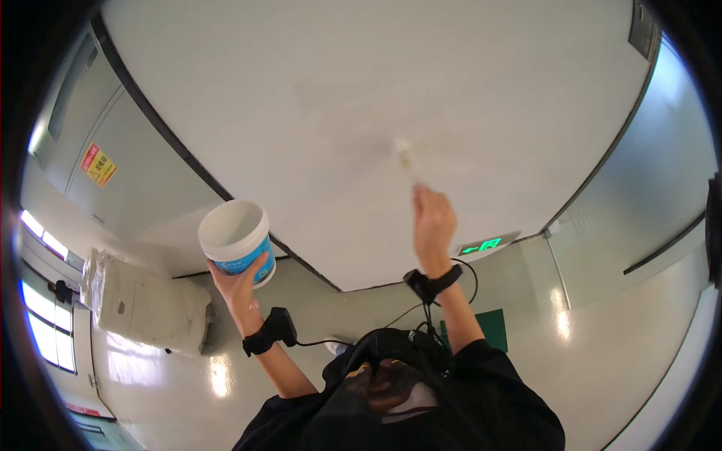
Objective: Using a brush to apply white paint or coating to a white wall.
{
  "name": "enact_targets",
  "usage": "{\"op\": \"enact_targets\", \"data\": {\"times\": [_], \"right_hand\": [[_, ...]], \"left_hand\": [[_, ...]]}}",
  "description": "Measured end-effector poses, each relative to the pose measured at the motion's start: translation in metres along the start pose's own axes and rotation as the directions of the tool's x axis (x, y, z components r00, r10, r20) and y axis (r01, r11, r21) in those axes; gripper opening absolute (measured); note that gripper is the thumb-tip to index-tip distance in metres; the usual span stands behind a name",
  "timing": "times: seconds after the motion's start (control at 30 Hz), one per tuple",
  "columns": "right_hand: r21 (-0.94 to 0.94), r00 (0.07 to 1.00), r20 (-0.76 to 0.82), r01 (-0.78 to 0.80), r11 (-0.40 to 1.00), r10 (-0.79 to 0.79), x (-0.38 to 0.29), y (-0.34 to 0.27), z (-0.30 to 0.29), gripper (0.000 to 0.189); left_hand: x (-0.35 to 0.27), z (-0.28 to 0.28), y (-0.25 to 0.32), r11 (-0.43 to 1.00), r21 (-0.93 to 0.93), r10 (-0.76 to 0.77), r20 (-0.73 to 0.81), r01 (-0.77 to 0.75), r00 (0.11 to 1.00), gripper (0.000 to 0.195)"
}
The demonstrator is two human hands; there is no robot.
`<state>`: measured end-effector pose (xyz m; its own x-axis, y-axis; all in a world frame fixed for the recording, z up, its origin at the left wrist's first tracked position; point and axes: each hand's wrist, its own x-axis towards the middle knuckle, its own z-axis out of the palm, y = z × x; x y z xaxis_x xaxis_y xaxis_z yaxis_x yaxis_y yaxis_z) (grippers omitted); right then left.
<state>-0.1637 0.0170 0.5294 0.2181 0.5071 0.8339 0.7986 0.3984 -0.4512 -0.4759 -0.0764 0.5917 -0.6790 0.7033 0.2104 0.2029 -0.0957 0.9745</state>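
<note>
My left hand [236, 282] grips a white plastic bucket [228, 248] with a blue printed label. The bucket is tilted a little, its top uncovered; the part of its inside that shows is white. Out in front, my right hand [433, 222] is closed around the handle of a small brush [403, 152]. The brush is blurred, and its pale head appears to meet the white wall [350, 225]. Greyish, damp-looking patches spread over the wall around the brush head.
A lit green exit sign [488, 246] is mounted low on the wall. At left stand a grey cabinet door [152, 186] with a warning sticker [98, 164] and a plastic-wrapped appliance [152, 310]. A green mat [492, 330] lies on the glossy floor [299, 304]. Cables hang from both wrist straps.
</note>
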Motion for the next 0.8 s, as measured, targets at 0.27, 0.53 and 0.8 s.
{"op": "enact_targets", "data": {"times": [0.27, 0.53, 0.8], "right_hand": [[0.113, 0.999, 0.012, -0.049, 0.992, 0.048, -0.005, 0.025, 0.001, 0.012], [-0.348, 0.977, -0.21, -0.112, 0.931, 0.039, 0.031, 0.07, -0.051, 0.015], [0.106, 0.997, 0.076, -0.022, 0.994, 0.014, 0.015, -0.018, 0.008, 0.016]], "left_hand": [[0.001, -0.012, -0.007, 0.999, -0.039, -0.009, -0.006, 0.009, 1.0, 0.109], [0.007, -0.027, -0.023, 0.998, 0.011, -0.067, -0.103, 0.068, 0.992, 0.107], [0.002, -0.015, -0.015, 0.997, -0.06, -0.048, -0.049, 0.045, 0.998, 0.109]]}}
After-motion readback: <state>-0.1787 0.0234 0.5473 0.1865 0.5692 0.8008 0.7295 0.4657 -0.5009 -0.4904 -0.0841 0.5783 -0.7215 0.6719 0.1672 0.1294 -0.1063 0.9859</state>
